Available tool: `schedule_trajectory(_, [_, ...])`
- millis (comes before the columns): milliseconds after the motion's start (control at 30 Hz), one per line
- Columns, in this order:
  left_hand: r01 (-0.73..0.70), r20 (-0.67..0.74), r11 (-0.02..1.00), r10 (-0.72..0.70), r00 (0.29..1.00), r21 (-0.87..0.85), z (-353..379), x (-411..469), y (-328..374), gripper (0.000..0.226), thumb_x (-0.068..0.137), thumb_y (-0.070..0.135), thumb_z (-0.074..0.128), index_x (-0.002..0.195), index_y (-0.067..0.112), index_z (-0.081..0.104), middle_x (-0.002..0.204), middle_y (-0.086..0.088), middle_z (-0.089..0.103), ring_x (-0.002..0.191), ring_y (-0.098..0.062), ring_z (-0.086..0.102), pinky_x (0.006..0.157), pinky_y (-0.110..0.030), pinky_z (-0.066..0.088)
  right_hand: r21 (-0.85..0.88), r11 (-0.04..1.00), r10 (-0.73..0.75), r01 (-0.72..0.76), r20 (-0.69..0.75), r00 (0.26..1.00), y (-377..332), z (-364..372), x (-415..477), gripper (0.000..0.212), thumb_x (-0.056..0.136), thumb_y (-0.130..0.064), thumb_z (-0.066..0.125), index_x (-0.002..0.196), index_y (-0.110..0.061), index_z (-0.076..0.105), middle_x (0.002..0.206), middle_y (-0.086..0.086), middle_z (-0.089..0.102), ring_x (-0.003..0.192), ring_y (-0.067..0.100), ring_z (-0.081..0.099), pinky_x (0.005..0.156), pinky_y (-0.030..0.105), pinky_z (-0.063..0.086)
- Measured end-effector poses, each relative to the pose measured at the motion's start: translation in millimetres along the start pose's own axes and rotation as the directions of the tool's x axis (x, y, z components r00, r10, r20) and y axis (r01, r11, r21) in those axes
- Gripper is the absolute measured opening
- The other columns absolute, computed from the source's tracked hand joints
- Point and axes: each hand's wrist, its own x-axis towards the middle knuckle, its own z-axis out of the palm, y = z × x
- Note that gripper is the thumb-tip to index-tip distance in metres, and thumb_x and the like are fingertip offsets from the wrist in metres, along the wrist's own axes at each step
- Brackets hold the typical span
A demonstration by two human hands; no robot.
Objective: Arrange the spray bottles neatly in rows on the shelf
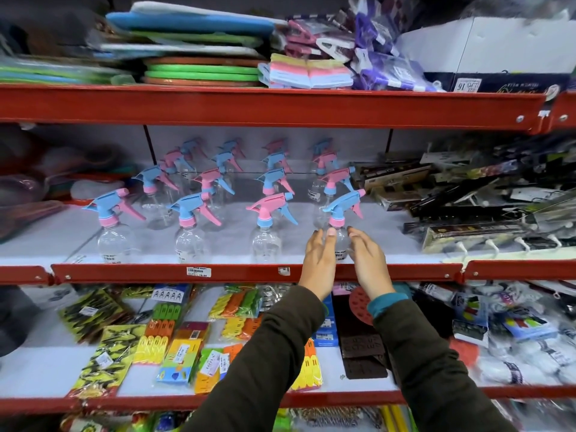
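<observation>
Head view: left hand (319, 263) and right hand (369, 260), fingers spread, flank the front-right clear plastic spray bottle (339, 226), grip uncertain. Four bottles form the front row on the white shelf (218, 244); more rows behind, pink-and-blue triggers.

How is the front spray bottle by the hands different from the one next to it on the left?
The bottle by the hands has a blue sprayer with a pink trigger and collar; its neighbour has a pink sprayer with a blue trigger and collar. The left hand and right hand flank the first; nothing touches its neighbour. Both are clear, upright, nozzles pointing left.
</observation>
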Motion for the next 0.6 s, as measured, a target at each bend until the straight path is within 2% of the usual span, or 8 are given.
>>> schedule_trajectory(133, [0.017,0.009,0.999,-0.017,1.0,-0.028,-6,5,0,0.066,0.102,0.054,0.032,0.158,0.019,0.029,0.167,-0.001,0.025,0.155,-0.014,0.022,0.129,-0.037,0.014,-0.016,1.0,-0.024,0.024,-0.003,1.0,0,-2,-6,0.045,0.098,-0.034,0.039,0.137,-0.021,0.057,0.144,0.003,0.058,0.134,0.02,0.052,0.118,0.046,0.039])
schedule_trajectory(300, [0.039,0.015,0.999,-0.039,0.999,-0.026,-7,4,1,0.087,0.086,0.07,0.035,0.157,0.021,0.03,0.166,0.001,0.03,0.153,-0.014,0.027,0.129,-0.04,0.018,-0.091,0.994,-0.056,0.055,-0.009,0.998,2,-3,-9,0.041,0.103,-0.025,0.04,0.14,-0.016,0.055,0.146,0.007,0.056,0.135,0.021,0.05,0.117,0.037,0.036])
schedule_trajectory(433, [0.048,0.022,0.999,-0.048,0.999,-0.022,-8,5,2,0.08,0.091,0.064,0.036,0.158,0.02,0.028,0.167,0.001,0.027,0.154,-0.014,0.024,0.129,-0.04,0.017,-0.109,0.992,-0.061,0.059,-0.012,0.998,1,-3,-9,0.042,0.103,-0.026,0.041,0.141,-0.014,0.054,0.147,0.008,0.055,0.135,0.02,0.05,0.112,0.03,0.035])
schedule_trajectory(500, [0.055,0.008,0.998,-0.055,0.998,-0.03,-9,2,2,0.084,0.088,0.068,0.037,0.158,0.022,0.027,0.168,0.002,0.025,0.155,-0.014,0.022,0.129,-0.041,0.016,-0.11,0.992,-0.065,0.063,-0.011,0.998,-1,-6,-11,0.042,0.103,-0.026,0.042,0.141,-0.013,0.053,0.146,0.008,0.055,0.129,0.015,0.05,0.108,0.026,0.034])
schedule_trajectory(600, [0.029,-0.035,0.998,-0.031,0.999,-0.05,-10,-2,1,0.073,0.097,0.061,0.038,0.159,0.024,0.024,0.168,0.004,0.02,0.155,-0.014,0.019,0.128,-0.04,0.016,-0.096,0.994,-0.062,0.057,-0.052,0.997,-2,-9,-13,0.042,0.103,-0.026,0.042,0.141,-0.012,0.053,0.147,0.008,0.055,0.12,0.008,0.046,0.102,0.023,0.031])
